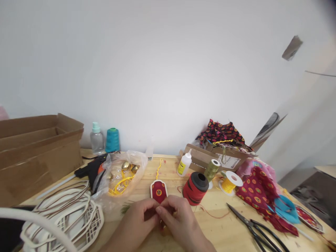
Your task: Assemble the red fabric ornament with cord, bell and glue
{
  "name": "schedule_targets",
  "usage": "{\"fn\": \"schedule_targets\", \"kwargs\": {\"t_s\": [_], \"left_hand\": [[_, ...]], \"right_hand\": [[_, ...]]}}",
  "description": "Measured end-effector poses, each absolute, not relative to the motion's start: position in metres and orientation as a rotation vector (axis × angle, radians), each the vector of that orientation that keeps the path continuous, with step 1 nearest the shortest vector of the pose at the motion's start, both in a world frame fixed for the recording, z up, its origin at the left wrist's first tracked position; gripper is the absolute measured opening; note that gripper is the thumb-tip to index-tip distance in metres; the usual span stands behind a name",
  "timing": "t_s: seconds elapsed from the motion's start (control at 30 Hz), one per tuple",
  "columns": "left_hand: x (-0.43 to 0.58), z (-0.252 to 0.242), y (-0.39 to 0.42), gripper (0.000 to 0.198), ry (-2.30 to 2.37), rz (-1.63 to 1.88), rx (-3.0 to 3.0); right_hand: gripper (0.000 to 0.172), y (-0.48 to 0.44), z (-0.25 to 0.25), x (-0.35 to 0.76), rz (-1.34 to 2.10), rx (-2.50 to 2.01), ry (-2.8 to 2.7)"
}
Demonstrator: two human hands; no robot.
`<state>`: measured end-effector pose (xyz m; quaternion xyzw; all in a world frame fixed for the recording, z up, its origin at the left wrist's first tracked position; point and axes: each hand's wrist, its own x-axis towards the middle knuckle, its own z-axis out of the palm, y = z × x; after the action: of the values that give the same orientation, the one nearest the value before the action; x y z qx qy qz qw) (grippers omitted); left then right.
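Observation:
A small plaque (159, 190) with a white rim and dark red patterned fabric lies upright before me, with a twisted yellow cord (158, 168) running from its top. Over its lower end, my left hand (141, 215) and my right hand (180, 217) meet with fingertips pinched together. What they pinch is hidden by the fingers. Just below the fingers a shiny gold-coloured piece (163, 228) shows, partly covered by my right hand. Some dark green thread ends (126, 207) lie beside my left hand.
To the right are a red spool (195, 189), glue bottle (184, 163), yellow cord spool (230, 182), black scissors (253, 224) and red fabric (262, 196). On the left are white cut-out frames (97, 213), a bag with gold bells (140, 159), a glue gun (90, 171) and a cardboard box (39, 164).

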<state>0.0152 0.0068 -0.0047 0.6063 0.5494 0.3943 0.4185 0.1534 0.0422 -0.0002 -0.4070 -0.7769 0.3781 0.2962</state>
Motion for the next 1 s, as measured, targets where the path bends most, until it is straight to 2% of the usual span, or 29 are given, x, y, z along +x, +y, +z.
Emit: {"fn": "schedule_targets", "kwargs": {"t_s": [0.73,0.87,1.0], "left_hand": [[0.0156,0.0029,0.0038,0.016,1.453,0.963,1.574],[0.0151,0.0004,0.0046,0.017,1.455,0.978,1.577],[0.0150,-0.0026,0.0061,0.022,1.416,0.974,1.530]], "right_hand": [[0.015,0.0404,-0.0012,0.1548,0.888,-1.069,-2.141],[0.015,0.0416,-0.0038,0.1547,0.938,-1.065,-2.112],[0.021,0.0438,-0.0058,0.1534,1.149,-1.064,-1.971]]}}
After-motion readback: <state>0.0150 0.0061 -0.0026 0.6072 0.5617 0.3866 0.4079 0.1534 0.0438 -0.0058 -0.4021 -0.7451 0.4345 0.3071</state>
